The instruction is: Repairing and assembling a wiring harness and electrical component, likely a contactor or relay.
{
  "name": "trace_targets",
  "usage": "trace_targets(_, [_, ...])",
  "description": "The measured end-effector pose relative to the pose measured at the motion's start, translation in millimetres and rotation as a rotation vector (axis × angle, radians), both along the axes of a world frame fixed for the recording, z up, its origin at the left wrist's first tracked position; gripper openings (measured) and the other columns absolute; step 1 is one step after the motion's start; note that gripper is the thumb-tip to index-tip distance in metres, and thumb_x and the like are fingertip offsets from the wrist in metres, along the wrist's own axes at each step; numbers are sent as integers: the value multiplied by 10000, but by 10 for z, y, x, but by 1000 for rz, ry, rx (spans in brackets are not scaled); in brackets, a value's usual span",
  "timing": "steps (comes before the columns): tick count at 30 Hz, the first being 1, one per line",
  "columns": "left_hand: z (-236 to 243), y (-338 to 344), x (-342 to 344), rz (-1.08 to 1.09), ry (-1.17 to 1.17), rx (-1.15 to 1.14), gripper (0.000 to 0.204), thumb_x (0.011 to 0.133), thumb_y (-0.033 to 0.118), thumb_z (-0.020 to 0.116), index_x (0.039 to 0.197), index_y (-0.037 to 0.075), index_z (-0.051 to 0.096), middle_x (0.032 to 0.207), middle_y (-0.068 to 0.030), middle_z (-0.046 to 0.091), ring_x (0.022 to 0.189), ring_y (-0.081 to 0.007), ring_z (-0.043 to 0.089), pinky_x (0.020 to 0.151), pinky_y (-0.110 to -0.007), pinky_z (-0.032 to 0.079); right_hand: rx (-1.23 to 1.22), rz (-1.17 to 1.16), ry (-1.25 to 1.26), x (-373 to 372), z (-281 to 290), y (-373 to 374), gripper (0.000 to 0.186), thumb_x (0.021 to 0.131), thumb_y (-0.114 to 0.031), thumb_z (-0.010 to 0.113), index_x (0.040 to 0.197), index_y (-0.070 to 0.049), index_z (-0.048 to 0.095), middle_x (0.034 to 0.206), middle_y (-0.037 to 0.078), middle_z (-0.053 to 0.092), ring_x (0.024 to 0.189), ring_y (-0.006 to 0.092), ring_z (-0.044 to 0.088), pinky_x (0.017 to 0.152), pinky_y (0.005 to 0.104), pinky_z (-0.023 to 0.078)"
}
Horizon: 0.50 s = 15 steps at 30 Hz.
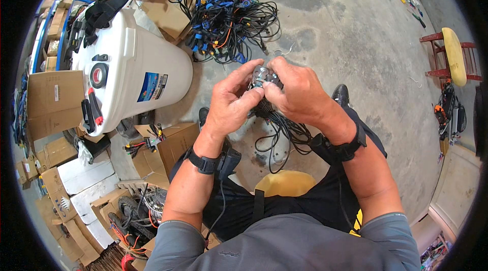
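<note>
My left hand (233, 99) and my right hand (301, 91) meet in front of me, fingers closed around a small cluster of silvery, round metal cable ends (261, 75). Both thumbs press on it from the near side, and the fingers hide part of it. Below the hands hangs a bundle of thin black cables (284, 128), looping down between my knees. It appears to run up to the metal ends, though the join is covered. Beyond my hands, a large heap of black cables (234, 22) with blue, yellow and orange connectors lies on the floor.
To the left stands a white tub (170, 68); a tape roll (98, 75) and red-and-black cutters (94, 106) rest on its lid. Cardboard boxes (55, 101) crowd that side. A red-framed stool (454, 56) is at right. Hand tools (409, 4) lie on the concrete, far right.
</note>
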<state>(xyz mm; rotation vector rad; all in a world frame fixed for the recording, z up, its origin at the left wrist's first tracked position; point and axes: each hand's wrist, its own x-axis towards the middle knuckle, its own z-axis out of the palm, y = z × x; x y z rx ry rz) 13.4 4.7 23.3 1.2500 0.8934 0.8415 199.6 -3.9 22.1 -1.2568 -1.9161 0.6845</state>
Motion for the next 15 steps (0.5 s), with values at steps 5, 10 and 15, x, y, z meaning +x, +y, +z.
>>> trace_targets(5, [-17, 14, -28, 6, -50, 6, 521, 865, -56, 594, 1379, -16, 514, 1170, -68, 640, 1025, -115, 592, 898, -276, 485, 42, 4, 44, 0, 5, 4, 278, 795, -115, 698, 975, -2, 519, 790, 197, 626, 728, 419, 642, 612, 501, 501])
trace_targets(10, [-12, 19, -45, 9, -66, 12, 548, 858, -60, 593, 1396, -20, 499, 1221, -89, 619, 1076, -131, 583, 945, -293, 471, 52, 1, 98, 1, 11, 13, 290, 797, -92, 697, 1029, 4, 552, 873, 194, 641, 776, 408, 647, 644, 474, 516])
trace_targets(15, [-8, 2, 0, 61, -43, 76, 575, 843, -64, 613, 1403, -21, 490, 1254, -100, 609, 1114, -144, 577, 975, -302, 463, 12, -12, 144, -1, -6, 21, 306, 816, -87, 678, 1081, 12, 562, 964, 207, 635, 843, 408, 638, 696, 469, 520])
